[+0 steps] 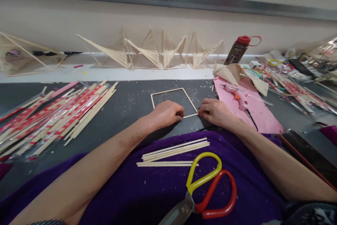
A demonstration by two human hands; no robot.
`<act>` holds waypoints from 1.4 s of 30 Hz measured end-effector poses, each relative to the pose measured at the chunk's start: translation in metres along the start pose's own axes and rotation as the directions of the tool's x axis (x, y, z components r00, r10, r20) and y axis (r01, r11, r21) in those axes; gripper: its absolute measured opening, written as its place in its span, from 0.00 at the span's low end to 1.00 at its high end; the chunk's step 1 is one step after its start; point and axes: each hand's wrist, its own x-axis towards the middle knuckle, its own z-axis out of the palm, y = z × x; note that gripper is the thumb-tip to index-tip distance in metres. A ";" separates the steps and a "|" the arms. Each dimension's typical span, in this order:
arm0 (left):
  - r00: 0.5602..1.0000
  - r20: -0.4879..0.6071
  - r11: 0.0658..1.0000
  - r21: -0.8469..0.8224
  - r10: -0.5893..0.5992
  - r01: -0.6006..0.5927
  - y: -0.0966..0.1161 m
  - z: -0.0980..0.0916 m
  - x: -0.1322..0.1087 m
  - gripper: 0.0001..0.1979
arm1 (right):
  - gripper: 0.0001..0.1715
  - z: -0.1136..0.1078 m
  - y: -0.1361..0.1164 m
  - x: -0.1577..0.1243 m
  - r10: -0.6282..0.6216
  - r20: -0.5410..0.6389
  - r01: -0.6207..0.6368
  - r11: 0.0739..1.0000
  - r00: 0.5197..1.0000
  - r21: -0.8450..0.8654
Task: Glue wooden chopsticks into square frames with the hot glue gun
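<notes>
A square frame of thin wooden sticks (167,91) lies flat on the dark table. My left hand (168,113) is closed over its near side, fingers curled at the near stick and covering the near left corner. At the near right corner my right hand (214,112) pinches the frame where two sticks meet. On the purple cloth below my hands lie several loose wooden sticks (175,150). Scissors (205,190) with one yellow and one red handle rest on the cloth too, partly over the stick ends.
Packs of chopsticks (63,116) spread across the left. A pink glue gun (240,100) lies on a pink sheet (263,119) at right, near a brown bottle (237,51) with a red cap. Several stick models (147,51) stand along the wall. A dark case (302,151) sits at lower right.
</notes>
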 end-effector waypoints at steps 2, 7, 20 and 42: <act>1.000 0.002 1.000 0.000 -0.002 0.002 0.000 0.001 0.000 0.06 | 0.10 0.000 0.000 0.000 0.008 -0.001 -0.008 1.000 1.000 -0.018; 1.000 0.008 1.000 0.017 -0.009 0.009 0.002 0.000 0.000 0.08 | 0.10 0.004 0.000 -0.001 0.009 0.002 -0.009 0.999 1.000 -0.048; 0.989 -0.030 0.987 -0.069 -0.145 0.142 -0.022 -0.029 -0.081 0.08 | 0.10 -0.007 -0.006 0.000 -0.081 -0.117 0.087 0.995 0.990 0.051; 0.985 -0.121 0.984 -0.140 -0.127 0.109 -0.028 0.004 -0.085 0.09 | 0.12 0.039 -0.067 0.040 -0.393 -0.111 0.403 0.911 0.913 0.085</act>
